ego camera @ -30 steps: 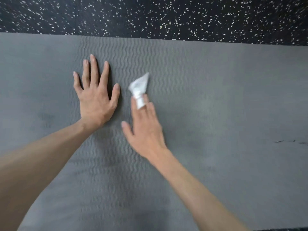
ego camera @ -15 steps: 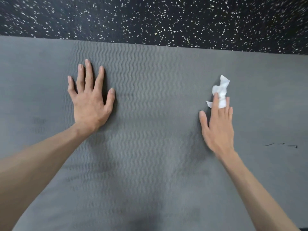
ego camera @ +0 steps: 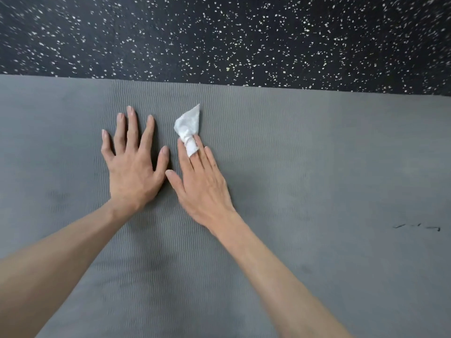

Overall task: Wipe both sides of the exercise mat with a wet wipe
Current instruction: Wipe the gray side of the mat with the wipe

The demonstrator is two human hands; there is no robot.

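Exercise mat [ego camera: 317, 167] lay flat on the speckled floor [ego camera: 219, 40], ribbed face up. Right hand [ego camera: 202, 186] pinched the wet wipe [ego camera: 189, 128] between straight fingers against it, beside the flat, empty left hand [ego camera: 133, 172]. That face seemed mid-wipe (underside presumably untouched).

One grey exercise mat [ego camera: 317, 167] fills most of the view. Two hands rest on the exercise mat: one left hand [ego camera: 133, 172] lies towards its left part, and one right hand [ego camera: 202, 189] lies just beside that, nearer its middle. One white wet wipe [ego camera: 189, 129] lies on the exercise mat. One speckled black floor [ego camera: 219, 37] lies beyond the exercise mat's far edge.
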